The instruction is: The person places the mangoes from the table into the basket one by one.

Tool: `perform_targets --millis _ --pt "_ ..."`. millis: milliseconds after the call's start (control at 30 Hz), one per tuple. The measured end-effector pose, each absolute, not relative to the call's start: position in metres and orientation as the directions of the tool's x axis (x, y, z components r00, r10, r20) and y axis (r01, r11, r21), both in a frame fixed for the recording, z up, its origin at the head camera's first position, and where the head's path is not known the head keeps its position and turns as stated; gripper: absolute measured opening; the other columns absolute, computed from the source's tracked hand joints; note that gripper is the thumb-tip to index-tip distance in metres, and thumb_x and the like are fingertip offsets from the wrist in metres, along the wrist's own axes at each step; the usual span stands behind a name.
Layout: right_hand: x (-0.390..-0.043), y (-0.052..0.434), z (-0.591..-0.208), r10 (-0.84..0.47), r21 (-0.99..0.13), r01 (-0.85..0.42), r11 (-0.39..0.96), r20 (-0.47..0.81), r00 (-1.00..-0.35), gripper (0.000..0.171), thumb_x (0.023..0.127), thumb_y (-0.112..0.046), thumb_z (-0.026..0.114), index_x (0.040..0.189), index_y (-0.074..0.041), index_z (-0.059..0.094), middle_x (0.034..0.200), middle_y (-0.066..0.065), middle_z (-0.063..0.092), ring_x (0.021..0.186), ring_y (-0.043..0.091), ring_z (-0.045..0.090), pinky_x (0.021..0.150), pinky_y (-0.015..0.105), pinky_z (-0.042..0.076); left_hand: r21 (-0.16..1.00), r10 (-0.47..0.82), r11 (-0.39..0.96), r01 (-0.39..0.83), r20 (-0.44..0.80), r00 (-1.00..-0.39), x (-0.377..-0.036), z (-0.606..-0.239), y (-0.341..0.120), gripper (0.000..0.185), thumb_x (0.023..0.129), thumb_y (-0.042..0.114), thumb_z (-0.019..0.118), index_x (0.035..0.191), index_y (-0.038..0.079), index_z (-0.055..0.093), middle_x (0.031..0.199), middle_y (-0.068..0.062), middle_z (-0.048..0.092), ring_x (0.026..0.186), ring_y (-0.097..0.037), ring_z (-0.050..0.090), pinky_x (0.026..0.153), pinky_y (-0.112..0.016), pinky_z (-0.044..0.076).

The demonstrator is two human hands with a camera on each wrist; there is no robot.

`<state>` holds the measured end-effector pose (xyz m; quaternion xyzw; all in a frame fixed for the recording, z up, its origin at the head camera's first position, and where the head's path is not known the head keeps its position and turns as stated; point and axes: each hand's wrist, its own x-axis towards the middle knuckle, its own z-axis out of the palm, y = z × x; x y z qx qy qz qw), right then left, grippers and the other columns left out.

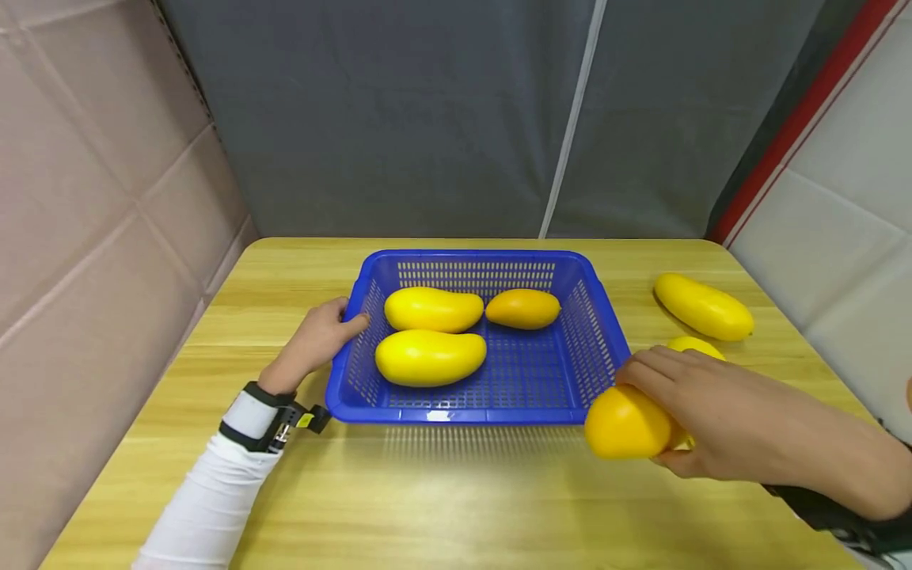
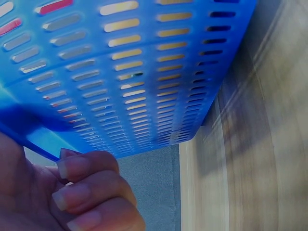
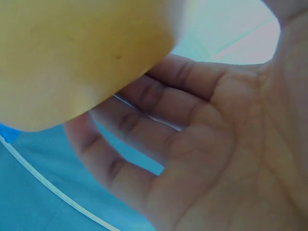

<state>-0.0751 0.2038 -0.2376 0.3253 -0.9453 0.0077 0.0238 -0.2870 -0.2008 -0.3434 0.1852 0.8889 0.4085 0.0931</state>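
Observation:
A blue plastic basket (image 1: 470, 416) stands on the table with two yellow mangoes (image 1: 431, 358) at its left and a smaller orange-yellow mango (image 1: 523, 309) at its back right. My left hand (image 1: 317, 340) grips the basket's left rim, thumb over the edge and fingers (image 2: 96, 190) curled beneath it on the outside. Off the basket's front right corner, my right hand (image 1: 705, 412) holds an orange-yellow mango (image 1: 627, 423). In the right wrist view this mango (image 3: 86, 57) lies against the fingertips, away from the palm.
On the wooden table (image 1: 456, 499), a yellow mango (image 1: 704, 307) lies right of the basket. Another yellow mango (image 1: 697, 346) is mostly hidden behind my right hand. A grey curtain (image 1: 399, 119) hangs behind the table, with pale padded panels (image 1: 100, 174) at both sides.

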Motion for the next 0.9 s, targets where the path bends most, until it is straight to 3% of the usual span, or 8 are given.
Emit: perform_targets --millis 500,900 --pt "-0.107 0.179 -0.216 -0.626 0.043 -0.624 0.78 0.059 -0.778 0.069 0.062 -0.036 0.088 0.118 -0.009 0.056 0.106 -0.002 0.057 0.092 0.018 0.055 0.085 0.041 0.049 0.749 0.398 0.612 0.255 -0.013 -0.917 -0.285 -0.341 -0.201 0.039 0.095 0.026 0.052 0.112 -0.009 0.053 0.081 -0.014 0.064 0.06 -0.018 0.062 0.055 -0.03 0.051" --pt "-0.131 0.164 -0.198 -0.627 0.103 -0.621 0.777 0.042 -0.778 0.065 0.067 -0.035 0.084 0.118 -0.006 0.055 0.101 0.001 0.057 0.083 0.02 0.052 0.077 0.041 0.049 0.739 0.405 0.62 0.264 -0.013 -0.914 -0.286 -0.343 -0.201 0.039 0.096 0.029 0.051 0.111 -0.008 0.052 0.079 -0.014 0.063 0.059 -0.019 0.062 0.055 -0.031 0.051"
